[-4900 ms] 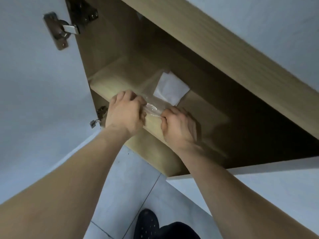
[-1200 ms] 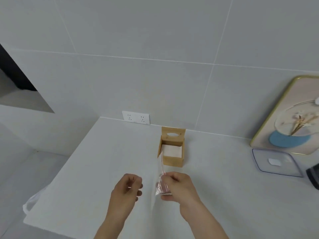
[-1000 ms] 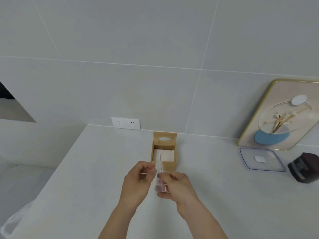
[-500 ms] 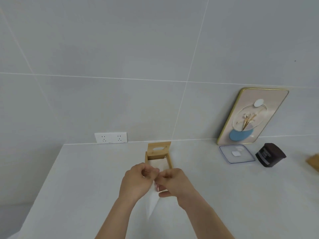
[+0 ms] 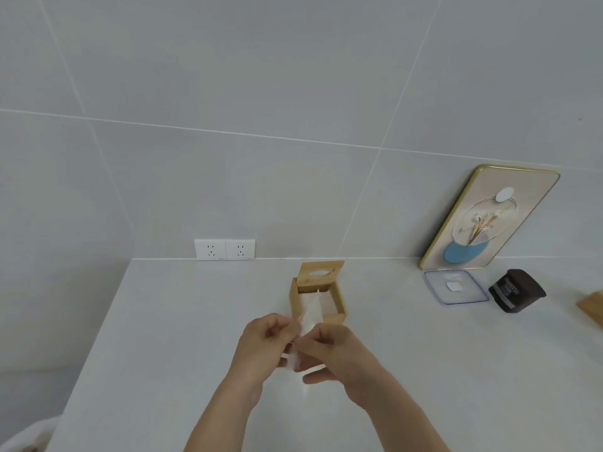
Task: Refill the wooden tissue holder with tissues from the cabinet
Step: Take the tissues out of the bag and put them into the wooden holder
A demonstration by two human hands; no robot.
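A small wooden tissue holder [image 5: 339, 301] stands on the white counter [image 5: 163, 321], its lid with an oval slot tipped up at the back and white tissue showing inside. Just in front of it, my left hand [image 5: 261, 344] and my right hand [image 5: 339, 357] meet above the counter. Both pinch a clear plastic bag holding white tissue [image 5: 308, 316], whose pointed upper end rises in front of the holder's opening. The bag's lower part is hidden between my fingers.
A double wall socket [image 5: 224, 249] sits behind the holder. To the right, a gold-framed picture [image 5: 489, 220] leans on the tiled wall, with a clear plastic lid [image 5: 455, 287] and a dark brown box [image 5: 517, 290] in front. A wooden corner [image 5: 592, 308] shows at the right edge.
Earlier both hands worked at the bag inside the open cabinet. Now they are at the counter, and over the last second my left hand joined the right on the bag.
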